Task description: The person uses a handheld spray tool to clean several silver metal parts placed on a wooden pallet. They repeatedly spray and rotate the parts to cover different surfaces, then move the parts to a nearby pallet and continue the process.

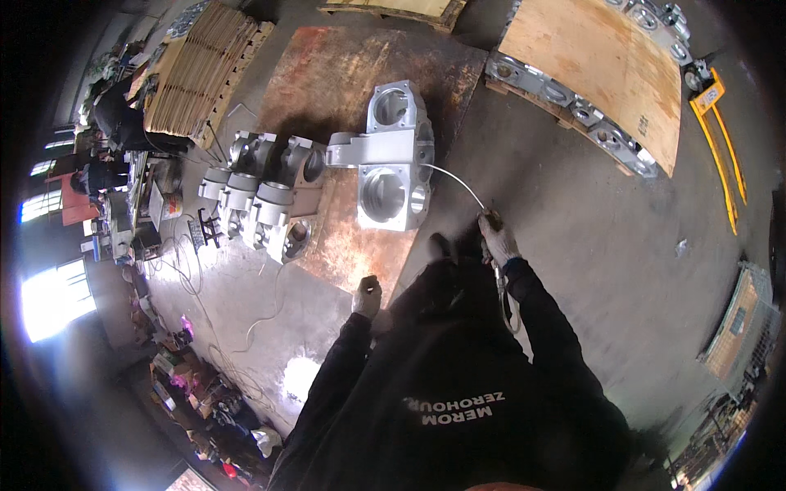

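Observation:
My gloved right hand (499,243) is wrapped round an air blow gun, whose thin curved tube (457,178) reaches to the right side of a large silver metal casting (389,151). A hose (501,288) hangs from the gun beneath that hand. The casting has wide round bores and a side arm pointing left. My left hand (367,299), also gloved, is closed near the front edge of the rusty metal plate (327,78); whatever its fingers hold, if anything, is hidden. Several similar castings (273,195) stand in a cluster to the left of the large one.
A pallet of castings topped by a plywood sheet (594,69) lies at far right, beside a yellow pallet-truck handle (720,147). Stacked cardboard (205,69) stands far left. Cables and hoses (192,282) trail over the left floor. A wire-mesh crate (741,319) stands at right.

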A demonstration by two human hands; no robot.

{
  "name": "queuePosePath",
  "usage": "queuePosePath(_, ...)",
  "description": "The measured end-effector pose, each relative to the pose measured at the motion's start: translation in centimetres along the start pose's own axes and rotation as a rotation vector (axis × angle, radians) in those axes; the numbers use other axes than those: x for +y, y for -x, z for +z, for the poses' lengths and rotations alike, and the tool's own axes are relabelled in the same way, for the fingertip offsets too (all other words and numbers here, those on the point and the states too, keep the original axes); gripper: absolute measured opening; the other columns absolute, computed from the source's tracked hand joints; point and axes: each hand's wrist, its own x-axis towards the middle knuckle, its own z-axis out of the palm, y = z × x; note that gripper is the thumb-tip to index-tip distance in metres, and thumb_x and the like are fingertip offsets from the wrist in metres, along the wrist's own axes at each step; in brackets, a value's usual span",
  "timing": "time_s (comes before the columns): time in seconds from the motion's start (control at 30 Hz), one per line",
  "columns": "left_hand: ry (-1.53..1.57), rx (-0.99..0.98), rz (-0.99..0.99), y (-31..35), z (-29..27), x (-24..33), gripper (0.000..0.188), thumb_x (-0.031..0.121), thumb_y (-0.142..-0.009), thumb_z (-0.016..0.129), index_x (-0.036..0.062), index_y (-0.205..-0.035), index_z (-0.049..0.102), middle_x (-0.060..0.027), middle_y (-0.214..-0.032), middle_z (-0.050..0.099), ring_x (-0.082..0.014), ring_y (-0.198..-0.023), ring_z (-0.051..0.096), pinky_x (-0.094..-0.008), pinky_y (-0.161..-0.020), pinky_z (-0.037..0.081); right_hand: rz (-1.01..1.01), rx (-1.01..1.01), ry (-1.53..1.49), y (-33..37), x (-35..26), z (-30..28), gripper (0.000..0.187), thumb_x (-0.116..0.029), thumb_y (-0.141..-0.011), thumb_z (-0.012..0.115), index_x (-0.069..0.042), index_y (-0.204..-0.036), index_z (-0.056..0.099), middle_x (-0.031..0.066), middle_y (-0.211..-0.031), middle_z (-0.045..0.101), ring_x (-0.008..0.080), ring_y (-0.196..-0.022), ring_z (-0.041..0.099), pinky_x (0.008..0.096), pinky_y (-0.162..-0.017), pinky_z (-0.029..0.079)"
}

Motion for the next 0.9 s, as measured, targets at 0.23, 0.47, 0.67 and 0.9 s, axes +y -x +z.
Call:
queuePosePath(0.23, -0.070, -0.017, 0.037, -0.6, -0.3, -0.1, 0.027, 0.018, -0.090, 0.061, 0.0040, -0.113, 0.061, -0.0117, -0.100, 0.069, -0.0200, -0.090, 0.067, -0.0324, -0.079, 0.054, 0.044, 0.046, 0.040, 3.3, -1.5, 0.8, 0.040, -0.049, -0.095, 0.055, -0.012, -0.079, 0.054, -0.0014, -0.048, 0.042, 0.0114, -0.034, 0.042, 0.0288, -0.031, 0.036)
queuePosePath(0.47, 0.055, 0.024, 0.119, -3.6, -2.6, -4.9, 0.022, 0.012, -0.093, 0.059, 0.0068, -0.114, 0.057, -0.0036, -0.086, 0.061, -0.0118, -0.069, 0.058, -0.0283, -0.060, 0.051, -0.107, 0.082, 0.159, 1.9, 1.7, 1.9, 0.034, -0.043, -0.094, 0.058, -0.010, -0.104, 0.063, 0.0043, -0.059, 0.057, 0.0156, -0.044, 0.054, 0.0322, -0.042, 0.041)
queuePosePath(0.67, -0.070, 0.037, -0.008, -2.5, -3.9, -7.7, 0.027, 0.020, -0.088, 0.061, 0.0061, -0.110, 0.063, -0.0134, -0.097, 0.070, -0.0235, -0.092, 0.068, -0.0348, -0.082, 0.053, -0.114, 0.107, 0.109, 2.3, 2.3, 1.9, 0.035, -0.045, -0.094, 0.058, -0.015, -0.113, 0.059, 0.0025, -0.057, 0.052, 0.0127, -0.039, 0.047, 0.0306, -0.037, 0.041)
queuePosePath(0.9, -0.092, 0.026, -0.050, -1.5, -5.7, -12.5, 0.027, 0.020, -0.088, 0.060, 0.0051, -0.110, 0.061, -0.0116, -0.094, 0.067, -0.0221, -0.087, 0.064, -0.0334, -0.075, 0.051, -0.017, 0.093, -0.039, 4.5, 0.1, 3.1, 0.034, -0.042, -0.094, 0.059, -0.011, -0.079, 0.054, -0.0020, -0.057, 0.046, 0.0109, -0.037, 0.044, 0.0292, -0.033, 0.036)
